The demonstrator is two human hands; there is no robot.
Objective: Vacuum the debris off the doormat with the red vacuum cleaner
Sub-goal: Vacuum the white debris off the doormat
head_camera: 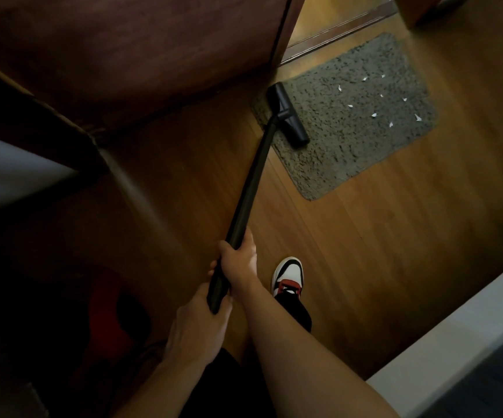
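Observation:
A grey shaggy doormat [334,140] lies on the wooden floor at the upper right. Several small white scraps of debris [374,115] are scattered over its right half. The vacuum's black floor nozzle [289,116] rests on the mat's left end, apart from the scraps. A long black wand [250,188] runs from the nozzle down to my hands. My right hand [239,262] grips the wand higher up, my left hand [199,324] grips its lower end. The red vacuum body [108,312] sits dimly in shadow at the lower left.
A dark wooden door [138,55] stands open at the upper left, beside the mat. A door threshold [334,31] runs behind the mat. My foot in a white, red and black shoe [288,276] stands on the floor. A pale ledge [455,342] fills the lower right.

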